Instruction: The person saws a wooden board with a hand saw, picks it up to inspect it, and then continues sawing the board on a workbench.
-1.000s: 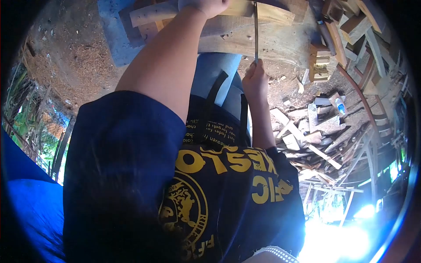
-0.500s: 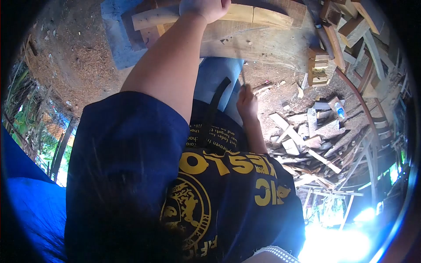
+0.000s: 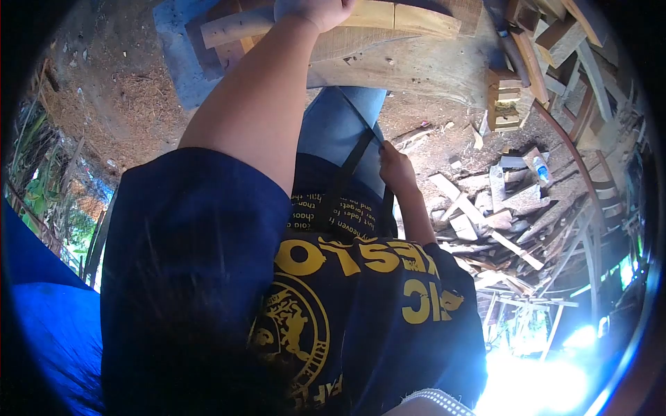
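Note:
At the top edge, my left hand [image 3: 316,12] is closed over a curved pale wooden piece [image 3: 423,19], partly cut off by the frame. That piece has a dark joint line across it and lies on a broad wooden board [image 3: 402,66]. My right hand [image 3: 397,170] is wrapped round the end of a long, thin, dark tool [image 3: 359,114], tapered like a file. The tool slants up and left over my jeans, with its tip near the board's front edge. Its handle is hidden in my fingers.
Stacked wooden blocks and curved pieces [image 3: 555,41] stand at the upper right. Scrap wood [image 3: 485,208] is heaped on the ground at right, with a plastic bottle [image 3: 540,170] among it. Sawdust [image 3: 132,97] covers the ground at left, beside a bluish board [image 3: 179,59].
My right hand has drawn back slightly from the board. The tool has swung from nearly upright to a leftward slant over my jeans. My left hand stays on the curved piece.

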Tool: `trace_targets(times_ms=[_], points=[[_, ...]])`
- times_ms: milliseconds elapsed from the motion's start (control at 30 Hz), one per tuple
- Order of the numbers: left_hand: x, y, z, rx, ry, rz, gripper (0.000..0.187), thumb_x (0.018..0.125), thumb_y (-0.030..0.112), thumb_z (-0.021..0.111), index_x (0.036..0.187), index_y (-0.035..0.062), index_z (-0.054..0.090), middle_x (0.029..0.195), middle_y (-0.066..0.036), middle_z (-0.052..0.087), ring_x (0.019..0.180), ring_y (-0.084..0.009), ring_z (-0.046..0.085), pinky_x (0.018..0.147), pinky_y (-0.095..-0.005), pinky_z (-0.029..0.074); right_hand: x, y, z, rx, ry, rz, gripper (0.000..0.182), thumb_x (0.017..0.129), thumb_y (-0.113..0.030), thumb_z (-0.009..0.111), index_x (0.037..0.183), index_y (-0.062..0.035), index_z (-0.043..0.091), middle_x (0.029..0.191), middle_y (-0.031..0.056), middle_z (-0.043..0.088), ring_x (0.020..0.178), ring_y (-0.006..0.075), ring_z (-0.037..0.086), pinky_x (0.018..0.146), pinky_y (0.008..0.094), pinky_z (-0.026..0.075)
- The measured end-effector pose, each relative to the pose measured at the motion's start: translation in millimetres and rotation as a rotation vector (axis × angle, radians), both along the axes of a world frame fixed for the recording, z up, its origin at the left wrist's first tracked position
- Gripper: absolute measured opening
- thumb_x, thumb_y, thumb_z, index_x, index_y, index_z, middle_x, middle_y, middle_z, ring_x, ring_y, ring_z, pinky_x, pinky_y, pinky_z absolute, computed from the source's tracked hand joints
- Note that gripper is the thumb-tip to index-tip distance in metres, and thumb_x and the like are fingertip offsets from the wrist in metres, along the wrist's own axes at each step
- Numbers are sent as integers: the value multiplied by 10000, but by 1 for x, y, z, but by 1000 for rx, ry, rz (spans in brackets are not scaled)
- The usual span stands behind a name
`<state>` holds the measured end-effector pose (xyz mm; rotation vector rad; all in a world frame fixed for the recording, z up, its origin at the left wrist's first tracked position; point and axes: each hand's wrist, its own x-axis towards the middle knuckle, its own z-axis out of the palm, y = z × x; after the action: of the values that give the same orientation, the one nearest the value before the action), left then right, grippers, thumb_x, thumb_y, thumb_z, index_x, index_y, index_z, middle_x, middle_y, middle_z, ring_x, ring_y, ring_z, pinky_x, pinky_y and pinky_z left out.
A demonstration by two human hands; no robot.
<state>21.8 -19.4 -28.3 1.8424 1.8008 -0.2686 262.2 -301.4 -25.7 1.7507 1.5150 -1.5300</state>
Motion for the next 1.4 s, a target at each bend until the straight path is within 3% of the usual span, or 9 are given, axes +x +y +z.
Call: trace_targets(times_ms=[233, 567, 867, 967, 1000, 1067, 1133, 1300, 1400], points=[[-2, -1, -5, 23, -6, -29, 399, 856, 349, 420, 752, 79, 696, 780, -156, 683, 746, -331, 676, 674, -458, 544, 9, 0, -1, -48, -29, -40, 145, 928, -163, 462, 1048, -107, 522, 879, 229, 644, 841, 445, 611, 699, 527, 478], [-1, -1, -9, 33, 38, -19, 408, 858, 352, 423, 731, 74, 695, 747, -165, 677, 704, -332, 675, 651, -464, 540, -17, 72, -8, 1, 48, 215, 177, 871, -128, 448, 1036, -113, 512, 834, 232, 651, 847, 410, 641, 719, 528, 491], [1, 1, -7, 15, 49, -27, 416, 866, 360, 424, 716, 69, 681, 714, -162, 669, 676, -335, 667, 618, -464, 532, 27, 21, 4, -33, 4, 12, 128, 895, -131, 444, 1003, -126, 512, 825, 201, 644, 805, 421, 623, 688, 520, 474], [0, 0, -10, 22, 53, -43, 412, 866, 356, 425, 721, 69, 683, 721, -162, 672, 683, -335, 670, 625, -464, 534, 55, 5, 2, 83, -41, -27, 129, 929, -158, 474, 1015, -116, 560, 812, 177, 651, 806, 401, 630, 661, 467, 498], [-1, 0, -11, 49, 35, -41, 411, 865, 355, 425, 723, 69, 684, 724, -162, 673, 687, -336, 671, 630, -464, 534, 58, 11, 8, 150, -2, -81, 95, 928, -131, 423, 939, -114, 516, 816, 182, 643, 790, 413, 626, 652, 494, 487], [-1, 0, -11, 37, 31, -43, 410, 864, 353, 425, 723, 69, 685, 726, -164, 673, 688, -337, 671, 636, -465, 535, 58, 19, 4, 287, 49, -323, 115, 949, -165, 420, 954, -99, 514, 813, 192, 648, 781, 409, 636, 643, 484, 497], [-1, 0, -10, 27, 26, -46, 410, 864, 352, 425, 723, 69, 686, 728, -166, 673, 689, -338, 671, 642, -465, 536, 41, 51, 10, 242, -57, -342, 155, 971, -203, 410, 976, -89, 515, 791, 192, 651, 771, 404, 645, 646, 480, 504], [0, -1, -12, 44, 42, -30, 408, 865, 351, 429, 731, 65, 688, 717, -164, 672, 672, -340, 668, 629, -466, 536, -19, 125, 16, 473, -62, -393, 173, 980, -233, 423, 992, -89, 518, 729, 188, 644, 709, 395, 658, 605, 486, 500], [-1, -3, -16, 56, 25, -40, 408, 870, 349, 430, 730, 64, 685, 699, -161, 667, 652, -338, 662, 609, -462, 533, -46, 151, 23, 592, 74, -490, 149, 959, -213, 478, 979, -71, 521, 709, 179, 642, 671, 361, 670, 568, 452, 501]])
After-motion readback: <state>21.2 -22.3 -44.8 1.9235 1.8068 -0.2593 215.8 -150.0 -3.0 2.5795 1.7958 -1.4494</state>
